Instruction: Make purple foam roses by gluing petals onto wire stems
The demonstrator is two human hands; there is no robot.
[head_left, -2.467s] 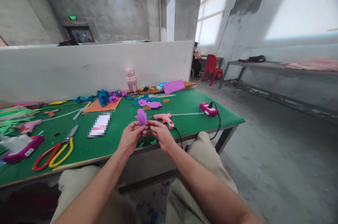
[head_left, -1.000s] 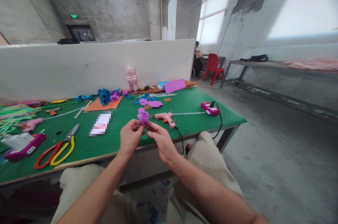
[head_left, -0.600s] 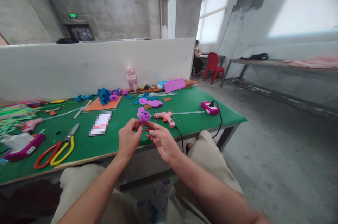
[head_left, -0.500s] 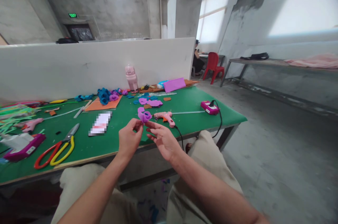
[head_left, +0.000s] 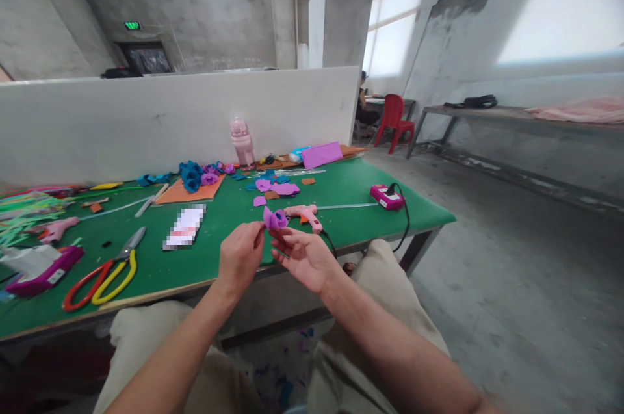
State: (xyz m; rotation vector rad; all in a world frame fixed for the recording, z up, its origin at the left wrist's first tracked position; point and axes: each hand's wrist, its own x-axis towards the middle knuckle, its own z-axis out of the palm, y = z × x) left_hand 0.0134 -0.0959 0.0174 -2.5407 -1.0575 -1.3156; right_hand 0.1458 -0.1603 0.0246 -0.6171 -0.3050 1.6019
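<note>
A purple flower [head_left: 275, 218], made of thin sheet petals, is held just above the near edge of the green table. My left hand [head_left: 240, 257] is closed in a pinch at the flower's left lower side. From the right, my right hand [head_left: 306, 259] grips the flower's lower edge between thumb and forefinger, its other fingers loosely spread. Right behind the flower lies a pink glue gun [head_left: 306, 215], its nozzle hidden partly by the petals. Loose purple petals [head_left: 285, 189] lie farther back on the table.
Red-and-yellow-handled scissors [head_left: 113, 271], a phone [head_left: 185, 227] and a second pink glue gun [head_left: 59, 229] lie left. Finished flowers [head_left: 191, 176] rest on an orange sheet. A pink bottle [head_left: 242, 144] stands by the white partition [head_left: 185, 121]. A magenta power socket [head_left: 387, 197] sits right.
The flower has shifted slightly right and tipped over, showing more of its side. My right hand has moved a little right and its fingers have come in under the petals.
</note>
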